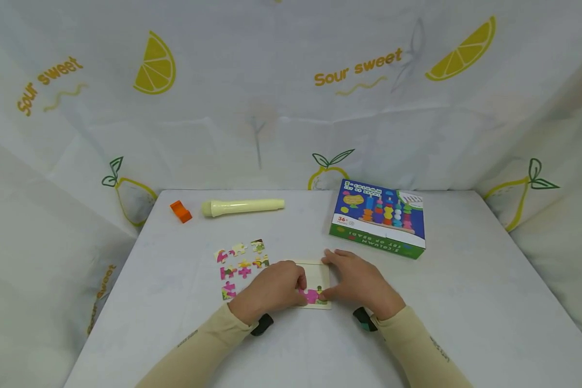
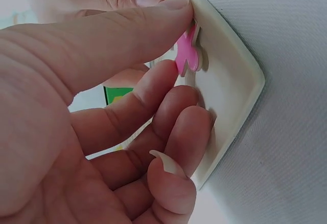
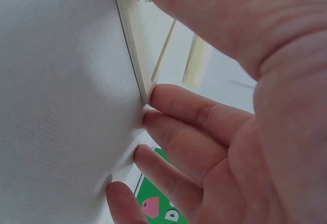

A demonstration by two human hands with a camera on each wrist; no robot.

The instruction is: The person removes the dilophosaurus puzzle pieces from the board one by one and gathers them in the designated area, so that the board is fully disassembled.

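Observation:
A shallow cream puzzle tray (image 1: pixel 317 272) lies between both hands, with pink and green pieces along its near edge. My left hand (image 1: pixel 277 288) pinches a pink puzzle piece (image 2: pixel 185 58) between thumb and index finger, low over the tray floor; its other fingers curl loosely inside the tray. At the tray's right side, my right hand (image 1: pixel 360 280) presses its thumb at the corner puzzle piece (image 1: pixel 321 296). Its index fingertip touches the tray's far right corner, the remaining fingers fairly straight and resting on the white cloth in the right wrist view.
Several loose puzzle pieces (image 1: pixel 257 246) are laid out left of the tray. Behind them lie a pale yellow toy microphone (image 1: pixel 244 207) and a small orange block (image 1: pixel 181 212). A blue and green bead-set box (image 1: pixel 378 215) sits at the back right, beyond the right hand.

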